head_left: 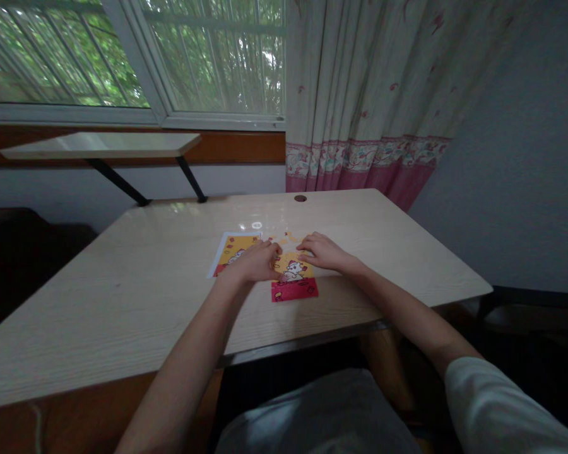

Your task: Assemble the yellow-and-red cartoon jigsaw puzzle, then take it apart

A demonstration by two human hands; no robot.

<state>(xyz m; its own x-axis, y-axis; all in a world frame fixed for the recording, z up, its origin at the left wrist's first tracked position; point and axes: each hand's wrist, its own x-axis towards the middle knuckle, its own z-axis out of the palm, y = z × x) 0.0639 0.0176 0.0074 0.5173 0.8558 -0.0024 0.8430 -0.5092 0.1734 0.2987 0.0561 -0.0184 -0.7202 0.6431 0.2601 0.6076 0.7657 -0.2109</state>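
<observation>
A yellow and red jigsaw puzzle [296, 290] with a white cartoon animal lies partly assembled on the table. Its upper edge looks uneven. My left hand [260, 260] rests at its left side, thumb and fingers apart, the thumb touching the picture. At the upper right edge is my right hand [325, 251], its fingers bent and apart from the thumb. Small loose yellow pieces [289, 236] are scattered just beyond the puzzle. Partly behind my left hand lies a white-bordered picture sheet [234, 243] with a matching design.
The pale wooden table [123, 296] has a round cable hole [300, 198] near its back edge. A raised shelf [104, 145] on black legs stands at the back left. Behind the table hang a patterned curtain [350, 126] and a barred window [213, 57].
</observation>
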